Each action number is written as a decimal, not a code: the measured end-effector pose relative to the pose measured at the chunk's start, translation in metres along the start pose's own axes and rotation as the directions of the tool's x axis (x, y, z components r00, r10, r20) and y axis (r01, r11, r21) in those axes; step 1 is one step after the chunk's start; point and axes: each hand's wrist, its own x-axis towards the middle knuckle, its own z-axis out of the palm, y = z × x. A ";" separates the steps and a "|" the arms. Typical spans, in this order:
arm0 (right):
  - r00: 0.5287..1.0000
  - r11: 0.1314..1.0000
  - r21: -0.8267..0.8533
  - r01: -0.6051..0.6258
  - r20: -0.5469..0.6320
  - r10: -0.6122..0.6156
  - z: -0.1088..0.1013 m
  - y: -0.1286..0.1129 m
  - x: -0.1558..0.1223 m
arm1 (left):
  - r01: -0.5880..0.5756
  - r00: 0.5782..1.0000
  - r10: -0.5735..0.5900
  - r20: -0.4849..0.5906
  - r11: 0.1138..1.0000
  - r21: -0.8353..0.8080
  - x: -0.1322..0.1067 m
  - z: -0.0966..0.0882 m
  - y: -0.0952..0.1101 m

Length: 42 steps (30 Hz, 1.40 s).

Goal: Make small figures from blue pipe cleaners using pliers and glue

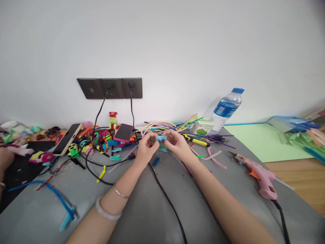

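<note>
A small light-blue pipe cleaner piece [160, 138] is pinched between the fingertips of both hands, above the middle of the grey table [142, 210]. My left hand [147, 148] holds its left end with thumb and fingers closed. From the other side my right hand [177, 144] grips the right end in the same way. Just below them a short dark-blue pipe cleaner piece [156, 161] lies on the table. Behind the fingers spreads a bundle of colourful pipe cleaners [162, 124], partly hidden by my hands.
A pink glue gun [264, 179] lies at right, its cord running forward. A tilted water bottle [225, 110], a small box [202, 127] and a yellow cutter [199, 141] are behind. Phones [123, 132], cables and pipe cleaner figures crowd the left. Another person's hand [5, 159] is at far left.
</note>
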 end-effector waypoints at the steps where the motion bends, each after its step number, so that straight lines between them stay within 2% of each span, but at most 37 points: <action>1: 1.000 1.000 0.020 0.001 0.005 -0.001 0.000 0.000 0.000 | 0.003 1.000 -0.003 -0.001 1.000 -0.005 0.000 0.000 0.000; 5: 0.999 0.995 0.099 0.009 0.036 -0.013 0.000 0.000 0.001 | 0.030 0.999 -0.031 -0.020 0.999 -0.034 0.001 0.001 -0.002; 12: 0.999 0.998 0.053 0.019 0.048 -0.022 0.000 0.001 0.000 | 0.062 0.996 -0.067 -0.061 0.995 -0.073 0.002 0.001 -0.004; 24: 1.000 0.984 0.177 -0.011 0.004 0.010 -0.002 0.004 0.002 | 0.063 0.998 -0.064 -0.003 0.986 -0.155 0.002 0.001 -0.004; 30: 1.000 0.981 0.191 -0.021 0.019 0.017 -0.002 0.003 0.002 | 0.066 0.997 -0.071 -0.024 0.986 -0.152 0.003 -0.001 -0.008; 42: 1.000 0.994 0.104 0.015 0.009 -0.016 -0.003 0.003 0.002 | 0.114 0.993 -0.119 -0.022 0.981 -0.156 0.003 -0.002 -0.005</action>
